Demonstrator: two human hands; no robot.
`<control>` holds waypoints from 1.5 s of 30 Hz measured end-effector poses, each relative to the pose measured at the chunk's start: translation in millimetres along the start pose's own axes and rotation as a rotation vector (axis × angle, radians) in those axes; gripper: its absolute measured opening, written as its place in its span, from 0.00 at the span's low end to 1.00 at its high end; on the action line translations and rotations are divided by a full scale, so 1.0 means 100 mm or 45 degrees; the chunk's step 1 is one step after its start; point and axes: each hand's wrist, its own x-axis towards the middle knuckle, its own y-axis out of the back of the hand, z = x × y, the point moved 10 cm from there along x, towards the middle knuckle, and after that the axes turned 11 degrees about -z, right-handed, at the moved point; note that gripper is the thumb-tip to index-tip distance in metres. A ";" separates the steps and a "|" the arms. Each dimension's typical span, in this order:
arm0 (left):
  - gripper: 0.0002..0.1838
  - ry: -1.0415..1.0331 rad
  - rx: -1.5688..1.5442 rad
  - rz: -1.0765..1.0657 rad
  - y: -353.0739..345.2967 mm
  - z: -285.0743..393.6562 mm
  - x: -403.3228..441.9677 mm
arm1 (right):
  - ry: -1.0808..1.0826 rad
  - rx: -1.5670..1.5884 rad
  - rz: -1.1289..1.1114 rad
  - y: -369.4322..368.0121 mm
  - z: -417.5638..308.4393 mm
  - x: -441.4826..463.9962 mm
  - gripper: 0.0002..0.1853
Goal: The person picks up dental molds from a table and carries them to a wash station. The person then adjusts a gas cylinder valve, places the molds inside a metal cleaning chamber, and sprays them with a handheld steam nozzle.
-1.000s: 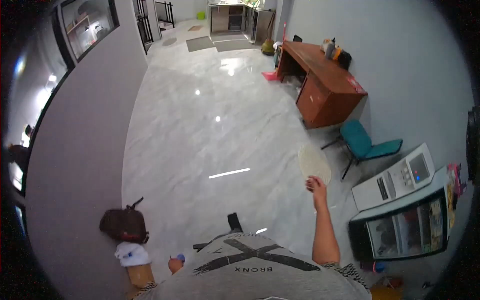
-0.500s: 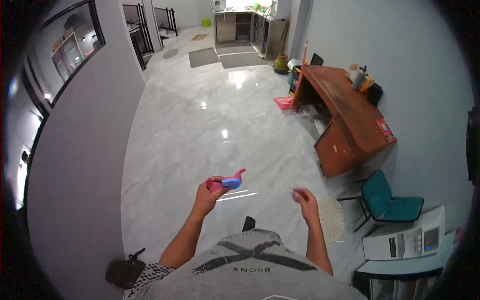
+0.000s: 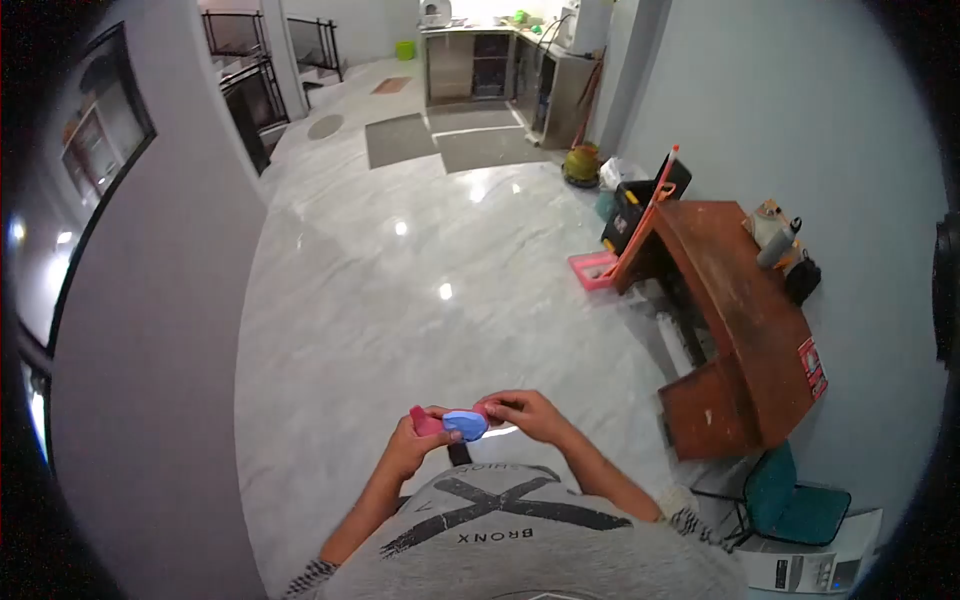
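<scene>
In front of my shirt I hold a small pink-and-blue piece, with a rounded blue part in the middle and pink at both ends. What it is made of I cannot make out. My left hand is closed around its left side, thumb against the blue part. On the other side, the fingers of my right hand pinch the pink end and partly cover it.
A brown wooden desk stands along the right wall, bottles and a black item on top. By it are a pink tray and a teal chair. A kitchen counter is ahead; a grey wall runs along the left.
My right hand has moved left from apart and now grips the piece's pink right end. My left hand and the piece are lower in view. The room has shifted as my head moved.
</scene>
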 end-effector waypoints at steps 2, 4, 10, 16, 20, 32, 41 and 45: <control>0.20 0.066 0.080 -0.306 -0.01 0.37 0.82 | 0.038 0.088 0.197 0.51 -0.08 0.19 0.16; 0.21 0.138 0.216 -0.439 0.00 0.64 1.58 | 0.041 0.175 0.306 0.96 -0.11 0.35 0.16; 0.23 0.295 0.373 -0.792 0.13 0.75 3.47 | 0.187 0.381 0.694 2.49 -0.06 1.32 0.16; 0.28 0.126 -0.311 -0.414 1.41 1.46 5.06 | 0.199 0.030 0.194 3.59 -1.02 3.87 0.17; 0.30 -0.054 -0.461 -0.008 2.50 1.94 5.69 | 0.173 -0.037 -0.316 3.76 -1.67 5.49 0.17; 0.29 0.135 0.046 -0.453 3.51 3.14 9.90 | 0.178 0.167 0.292 6.81 -2.32 8.36 0.20; 0.39 0.184 -0.425 -0.658 3.53 3.83 12.85 | 0.414 0.932 0.723 9.42 -2.39 9.14 0.13; 0.38 0.161 -0.684 -0.345 4.49 3.80 13.68 | 0.095 0.795 0.655 10.38 -2.30 10.10 0.12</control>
